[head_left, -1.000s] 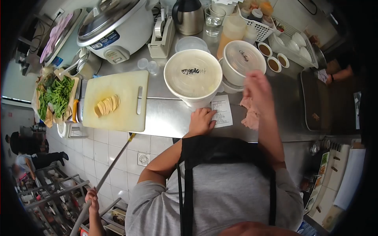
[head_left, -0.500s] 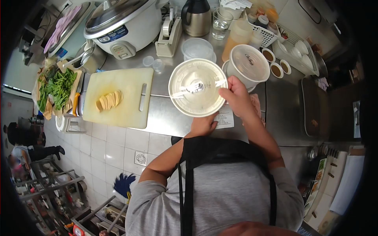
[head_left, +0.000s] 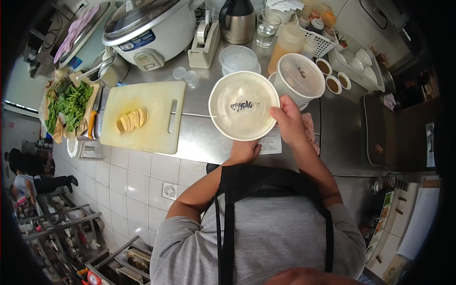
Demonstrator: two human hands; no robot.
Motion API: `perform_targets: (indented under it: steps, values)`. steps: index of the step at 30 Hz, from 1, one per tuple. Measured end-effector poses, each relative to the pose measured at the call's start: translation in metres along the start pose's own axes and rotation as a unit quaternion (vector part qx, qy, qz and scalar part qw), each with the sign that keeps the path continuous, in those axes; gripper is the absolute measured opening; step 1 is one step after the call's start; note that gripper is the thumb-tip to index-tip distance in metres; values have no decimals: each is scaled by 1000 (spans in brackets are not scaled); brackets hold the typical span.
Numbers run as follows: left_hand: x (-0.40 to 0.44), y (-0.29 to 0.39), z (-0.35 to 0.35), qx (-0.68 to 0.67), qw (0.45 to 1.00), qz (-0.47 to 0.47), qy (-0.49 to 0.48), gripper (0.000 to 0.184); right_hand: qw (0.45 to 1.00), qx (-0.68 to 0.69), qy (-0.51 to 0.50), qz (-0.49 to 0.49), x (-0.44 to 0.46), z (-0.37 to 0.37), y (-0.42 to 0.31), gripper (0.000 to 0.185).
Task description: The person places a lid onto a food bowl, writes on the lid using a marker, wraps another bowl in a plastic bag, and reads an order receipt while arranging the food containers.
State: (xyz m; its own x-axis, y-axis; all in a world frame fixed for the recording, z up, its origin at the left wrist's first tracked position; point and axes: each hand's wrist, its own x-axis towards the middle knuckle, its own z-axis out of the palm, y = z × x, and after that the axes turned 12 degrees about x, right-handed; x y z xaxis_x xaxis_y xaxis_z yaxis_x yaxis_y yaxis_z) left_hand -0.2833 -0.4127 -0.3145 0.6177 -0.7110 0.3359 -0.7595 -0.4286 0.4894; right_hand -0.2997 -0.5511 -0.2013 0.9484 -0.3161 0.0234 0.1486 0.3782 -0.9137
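Note:
My right hand (head_left: 290,124) pinches the right rim of a round takeout bowl (head_left: 244,122) with a clear lid, thumb on top. "Eggplant" is handwritten in black on the lid, which faces up at me. My left hand (head_left: 244,152) is just below the bowl by the counter's front edge; the bowl hides its fingertips, so its hold is unclear. Close beside it lies a printed receipt (head_left: 270,145). Behind my right hand stands another lidded tub (head_left: 300,78) with writing on its lid. Clear round lids or containers (head_left: 240,59) sit behind the bowl.
To the left, a cutting board (head_left: 159,102) bears sliced pale food (head_left: 132,120). Leafy greens (head_left: 71,107) lie beyond it. A rice cooker (head_left: 166,33), tape dispenser (head_left: 204,47) and steel jug (head_left: 237,23) line the back. Sauce cups (head_left: 333,84) stand right.
The bowl has tilted and shifted slightly right, glare has left its lid, and the writing now reads clearly. A blue tuft over the floor at lower left is gone from view.

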Motion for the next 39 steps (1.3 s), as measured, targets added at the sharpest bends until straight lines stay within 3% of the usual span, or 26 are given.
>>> perform_targets:
  steps: [5, 8, 11, 14, 16, 20, 24, 26, 30, 34, 39]
  values:
    - [-3, -8, 5, -59, 998, 18, 31, 22, 995, 62, 46, 70, 7, 4, -9, 16]
    - [-13, -17, 7, -174, 983, -58, 19, 19, 992, 78, 46, 82, 8, 4, -10, 16]
    - [-24, -18, -3, -300, 936, -166, 75, 19, 995, 67, 31, 67, 6, 3, -10, 16]
    - [-38, -31, -28, -293, 937, -142, 125, 19, 997, 52, 17, 48, 2, -1, -6, 16]
    - [-44, -45, -49, -308, 919, -180, 165, 20, 998, 51, 13, 42, 1, -2, -5, 17]
    - [-53, -70, -107, -318, 831, -404, 214, 19, 997, 65, 11, 46, -4, 6, -4, 17]
    - [-48, -98, -137, -335, 788, -364, 367, 17, 996, 75, -30, 44, -13, 21, -3, 17]
    - [-43, -102, -149, -388, 761, -364, 370, 10, 994, 79, -52, 61, -18, 33, -5, 17]
    - [-38, -112, -165, -451, 743, -348, 352, 18, 989, 57, -101, 96, -20, 52, 9, 17]
    - [-38, -130, -171, -500, 720, -352, 328, 14, 985, 84, -96, 117, -17, 66, 46, 17]
    - [-35, -144, -181, -481, 726, -379, 314, 19, 991, 7, -36, 130, -13, 71, 94, 18]
